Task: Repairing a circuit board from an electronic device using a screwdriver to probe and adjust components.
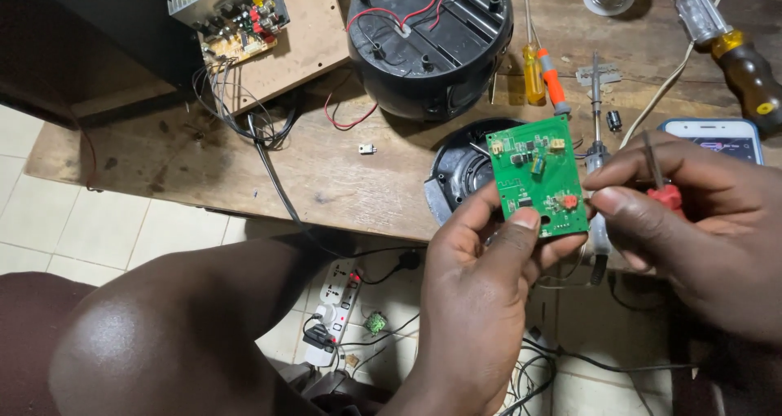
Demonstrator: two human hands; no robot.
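Wooden and scuffed, the bench (342, 180) carries an amplifier board with a finned heatsink (232, 13) at its far left corner, an upturned black round housing (432, 45) already opened, wires loose, near the middle of its far edge, and screwdrivers (542, 70) plus a phone (717, 135) toward the right. Past the near edge, your left hand (481, 302) pinches the freed green circuit board (538, 176) between thumb and fingers, component side up, long axis running away from you, tilted slightly left. Your right hand (700, 221) presses fingertips around a red-handled tool (664, 192) touching the board's right edge; judging by that, work on the board looks unfinished.
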